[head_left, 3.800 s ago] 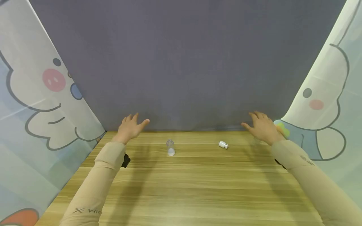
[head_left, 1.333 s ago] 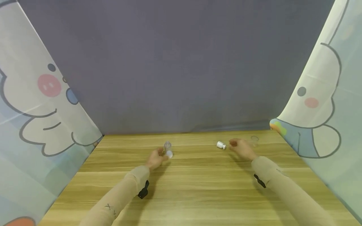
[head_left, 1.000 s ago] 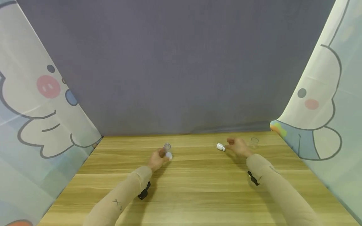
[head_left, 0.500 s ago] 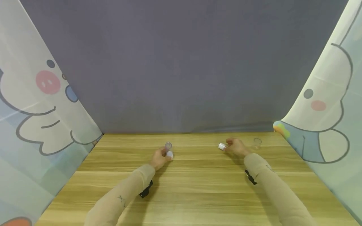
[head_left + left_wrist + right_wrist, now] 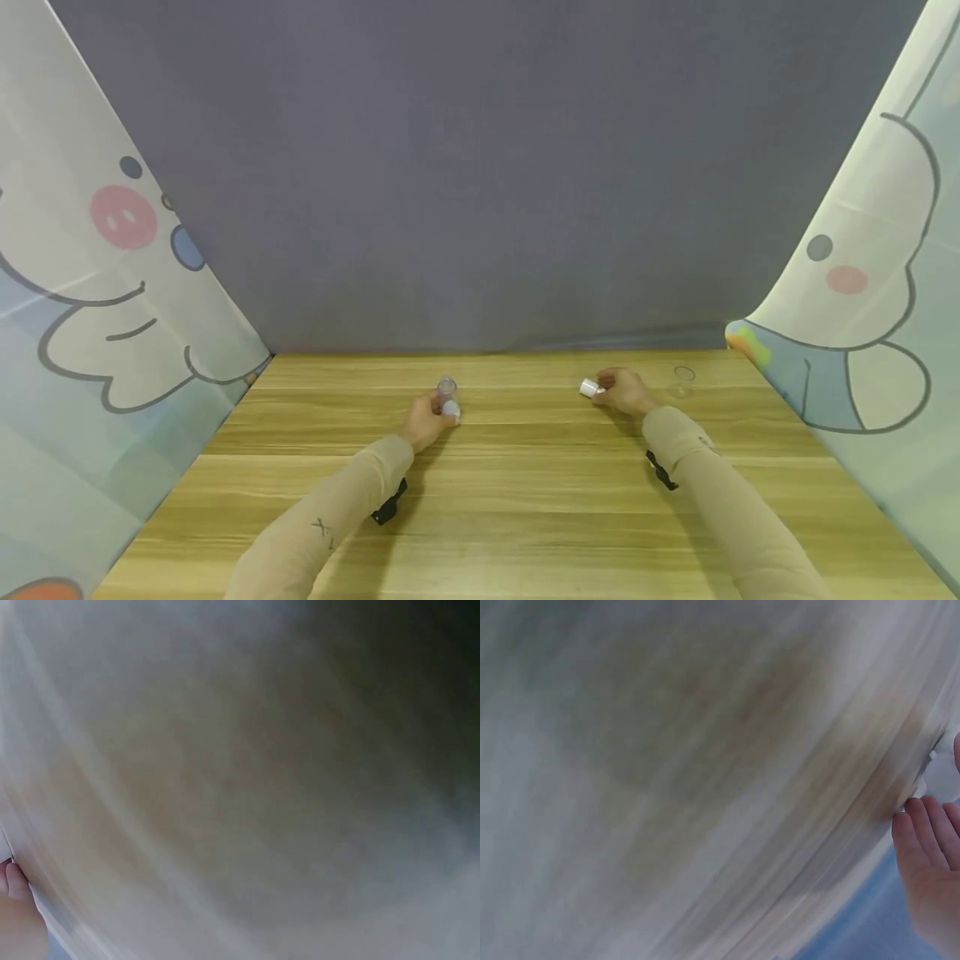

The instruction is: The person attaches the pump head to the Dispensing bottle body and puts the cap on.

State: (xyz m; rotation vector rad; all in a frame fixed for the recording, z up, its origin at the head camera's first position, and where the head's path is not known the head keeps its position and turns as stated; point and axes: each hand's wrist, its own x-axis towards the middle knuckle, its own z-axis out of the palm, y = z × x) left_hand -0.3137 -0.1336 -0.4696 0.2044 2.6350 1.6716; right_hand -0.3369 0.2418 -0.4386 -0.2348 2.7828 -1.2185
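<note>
My left hand (image 5: 425,422) holds a small clear bottle (image 5: 447,387) with a white end (image 5: 451,409), the thumb at the white end and the fingers on the far side. The bottle lies on the wooden table. To the right, my right hand (image 5: 626,393) pinches the narrow end of a small white bottle (image 5: 588,388), whose wider body points left. In the right wrist view, a rounded white part (image 5: 940,778) shows between thumb and fingers. Only a little of the left hand (image 5: 19,922) appears at the edge of the left wrist view, and what it holds is hidden there.
A clear, round-rimmed cup (image 5: 683,376) stands on the table (image 5: 510,500), right of the right hand. A grey backdrop (image 5: 480,183) rises at the table's far edge. Cartoon-printed curtains (image 5: 82,333) flank both sides.
Both hands have come down and inward from the table's far corners to the two bottles. The left closes on the clear bottle; the right pinches the white one, which has turned slightly.
</note>
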